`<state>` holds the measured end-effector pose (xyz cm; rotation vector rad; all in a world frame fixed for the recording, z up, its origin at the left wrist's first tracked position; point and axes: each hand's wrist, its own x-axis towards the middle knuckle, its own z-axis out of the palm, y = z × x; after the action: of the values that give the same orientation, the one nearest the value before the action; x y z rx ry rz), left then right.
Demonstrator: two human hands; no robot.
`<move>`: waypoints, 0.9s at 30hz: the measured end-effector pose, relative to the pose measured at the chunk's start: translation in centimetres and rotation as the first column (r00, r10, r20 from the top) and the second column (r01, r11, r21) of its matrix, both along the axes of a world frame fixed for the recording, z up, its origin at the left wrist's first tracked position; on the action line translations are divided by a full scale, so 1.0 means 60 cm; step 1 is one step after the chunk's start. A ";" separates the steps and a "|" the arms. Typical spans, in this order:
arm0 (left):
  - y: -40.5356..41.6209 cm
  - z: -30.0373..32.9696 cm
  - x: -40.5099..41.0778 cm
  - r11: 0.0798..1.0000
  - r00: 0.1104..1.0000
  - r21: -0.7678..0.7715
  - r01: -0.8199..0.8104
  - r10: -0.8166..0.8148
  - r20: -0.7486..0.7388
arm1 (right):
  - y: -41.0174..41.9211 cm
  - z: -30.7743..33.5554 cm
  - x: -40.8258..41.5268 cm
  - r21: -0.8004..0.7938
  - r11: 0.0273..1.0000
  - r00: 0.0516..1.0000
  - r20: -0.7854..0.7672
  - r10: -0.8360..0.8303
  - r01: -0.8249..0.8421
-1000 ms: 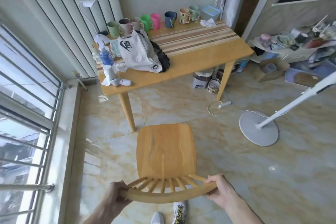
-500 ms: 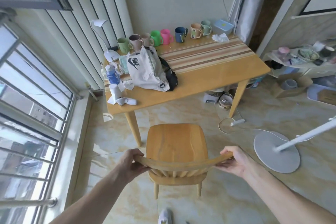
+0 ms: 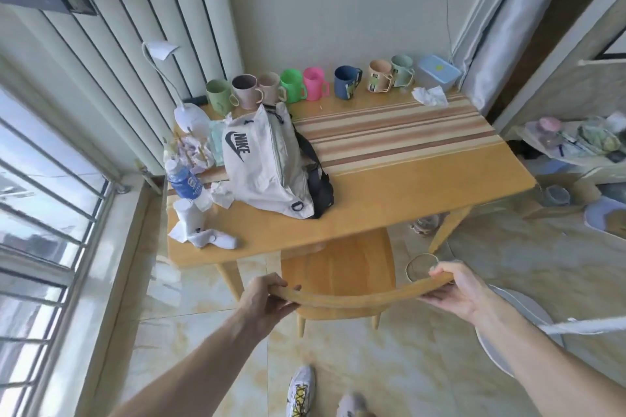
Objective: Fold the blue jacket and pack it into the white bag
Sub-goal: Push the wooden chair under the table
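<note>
The white bag with a dark logo and black strap lies on the left half of the wooden table. No blue jacket is in view. A wooden chair stands partly under the table's front edge. My left hand grips the left end of its curved back rail. My right hand grips the right end of that rail.
Several mugs line the table's back edge beside a plastic box. A water bottle, white socks, tissues and a desk lamp crowd the left end. A fan base stands on the floor at right.
The chair has slid forward until its seat is partly under the table. Both hands stayed on the back rail, and I have stepped closer to the table.
</note>
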<state>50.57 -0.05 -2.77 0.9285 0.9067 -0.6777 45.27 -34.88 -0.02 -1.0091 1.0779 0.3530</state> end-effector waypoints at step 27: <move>-0.165 -0.075 0.152 0.695 0.973 0.686 0.217 -0.213 -0.092 | -0.160 -0.122 0.239 -0.419 0.884 0.972 -0.189 0.138 -0.207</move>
<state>59.72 -9.98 -7.28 1.7375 1.0906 -0.5312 59.64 -44.50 -7.33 -1.5072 1.2406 0.3442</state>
